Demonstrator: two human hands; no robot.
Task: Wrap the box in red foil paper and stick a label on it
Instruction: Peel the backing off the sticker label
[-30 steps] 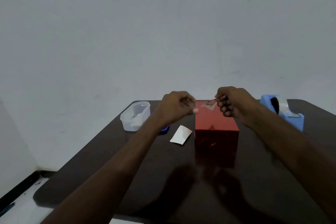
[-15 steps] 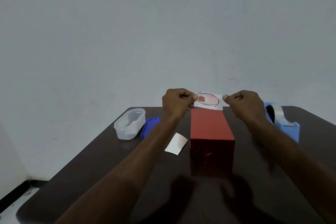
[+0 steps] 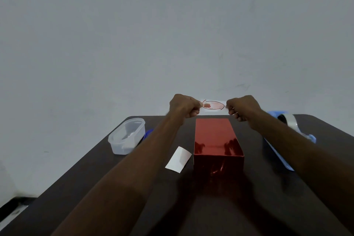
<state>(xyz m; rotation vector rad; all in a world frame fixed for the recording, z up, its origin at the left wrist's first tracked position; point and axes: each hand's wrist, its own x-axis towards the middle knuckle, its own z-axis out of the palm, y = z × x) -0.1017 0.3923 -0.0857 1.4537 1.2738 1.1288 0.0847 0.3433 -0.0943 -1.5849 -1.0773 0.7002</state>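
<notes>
Pinching one label point(image 3: 213, 105) by its two short ends, the left hand point(image 3: 183, 107) and the right hand point(image 3: 241, 108) are holding it stretched flat in the air between them, each with thumb and curled fingers closed on an edge. The label is white with a red oval outline and a reddish mark inside (the print is too small to read), and it is hanging above and just beyond the far end of the one box point(image 3: 217, 142), not touching it. The box, covered in shiny red foil, is standing on the dark table point(image 3: 118, 184) between the two forearms, its top reflecting the hands. One white paper slip point(image 3: 178, 159) is lying flat on the table just left of the box. Farther left, one clear plastic container point(image 3: 126, 135) is sitting open, holding some pale, flat pieces that I cannot make out, with a blue lid point(image 3: 147, 133) peeking out just behind the left forearm. On the right, one blue tape dispenser point(image 3: 291, 128) is resting partly behind the right forearm.
</notes>
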